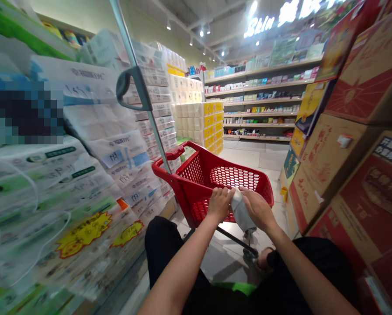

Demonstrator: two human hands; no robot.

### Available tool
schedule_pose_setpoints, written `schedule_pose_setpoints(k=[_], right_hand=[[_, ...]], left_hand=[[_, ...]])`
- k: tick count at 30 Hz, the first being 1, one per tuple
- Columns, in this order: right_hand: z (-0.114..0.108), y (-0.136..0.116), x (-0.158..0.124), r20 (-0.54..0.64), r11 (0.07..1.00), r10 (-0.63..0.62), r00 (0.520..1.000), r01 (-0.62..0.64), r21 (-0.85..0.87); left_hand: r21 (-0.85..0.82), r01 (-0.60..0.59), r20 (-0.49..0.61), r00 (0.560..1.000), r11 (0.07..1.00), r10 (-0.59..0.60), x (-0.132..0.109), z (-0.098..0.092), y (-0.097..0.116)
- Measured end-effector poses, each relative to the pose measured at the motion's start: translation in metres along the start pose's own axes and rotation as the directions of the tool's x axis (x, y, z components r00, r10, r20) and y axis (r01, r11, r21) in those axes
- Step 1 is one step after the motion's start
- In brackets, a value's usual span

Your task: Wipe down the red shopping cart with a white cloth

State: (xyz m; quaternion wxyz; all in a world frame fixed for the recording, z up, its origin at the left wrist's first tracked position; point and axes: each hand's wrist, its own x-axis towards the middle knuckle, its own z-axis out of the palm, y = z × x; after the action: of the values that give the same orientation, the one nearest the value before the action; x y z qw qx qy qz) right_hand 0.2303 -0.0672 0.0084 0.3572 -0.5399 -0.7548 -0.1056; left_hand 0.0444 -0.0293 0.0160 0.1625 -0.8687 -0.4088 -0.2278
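A red plastic shopping cart (pixel 189 197) with perforated walls stands in front of me, its rim within reach of both hands. Curled over the near rim is my left hand (pixel 220 204), closed, with its index finger touching a cloth. The pale grey cloth (pixel 241 212) is draped over the rim between my hands and hangs down outside the basket. My right hand (pixel 257 209) holds the cloth from its right side; the fingertips reach the rim, and part of the grip is hidden. The cart's basket shows only its bare perforated walls.
Wrapped tissue packs (pixel 110 148) are stacked high on my left. Cardboard cartons (pixel 333 148) rise on my right. A metal pole with a grey handle (pixel 133 89) slants up behind the cart. Stocked shelves (pixel 261 103) line the back, beyond a tiled floor (pixel 248 153).
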Motion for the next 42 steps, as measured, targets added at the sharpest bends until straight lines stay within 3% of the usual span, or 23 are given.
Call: schedule_pose_setpoints(k=[3,8,13,21,24,29,34,42], right_hand=[[-0.013,0.039,-0.013,-0.085,0.986,0.166,0.982,-0.165,0.021],[-0.002,0.079,-0.031,-0.066,0.988,0.15,0.986,-0.151,-0.01],[0.012,0.074,-0.032,-0.16,0.985,0.163,0.974,-0.171,-0.038],[0.018,0.061,-0.03,-0.121,0.986,0.167,0.978,-0.167,0.013],[0.017,0.061,-0.031,-0.077,0.985,0.173,0.982,-0.171,0.027],[0.006,0.057,-0.03,-0.005,0.987,0.16,0.987,-0.16,-0.011],[0.002,0.05,-0.029,0.011,0.987,0.162,0.987,-0.161,-0.01],[0.002,0.055,-0.03,0.019,0.985,0.171,0.985,-0.17,-0.021]], left_hand=[[-0.053,-0.008,0.034,0.999,0.999,0.01,-0.002,-0.007,-0.003],[-0.187,0.007,0.08,0.997,0.982,0.008,0.002,-0.024,-0.009],[-0.21,-0.022,0.035,0.999,0.978,0.03,0.014,-0.025,-0.001],[-0.047,-0.166,0.015,0.986,0.985,0.166,0.037,0.022,0.064],[-0.024,-0.196,0.015,0.98,0.98,0.197,0.041,0.028,0.07],[-0.007,-0.294,-0.015,0.956,0.956,0.294,0.034,0.02,0.049],[0.016,-0.282,-0.016,0.959,0.959,0.282,0.026,0.012,0.022],[0.078,-0.197,-0.006,0.98,0.977,0.198,0.0,-0.01,-0.064]])
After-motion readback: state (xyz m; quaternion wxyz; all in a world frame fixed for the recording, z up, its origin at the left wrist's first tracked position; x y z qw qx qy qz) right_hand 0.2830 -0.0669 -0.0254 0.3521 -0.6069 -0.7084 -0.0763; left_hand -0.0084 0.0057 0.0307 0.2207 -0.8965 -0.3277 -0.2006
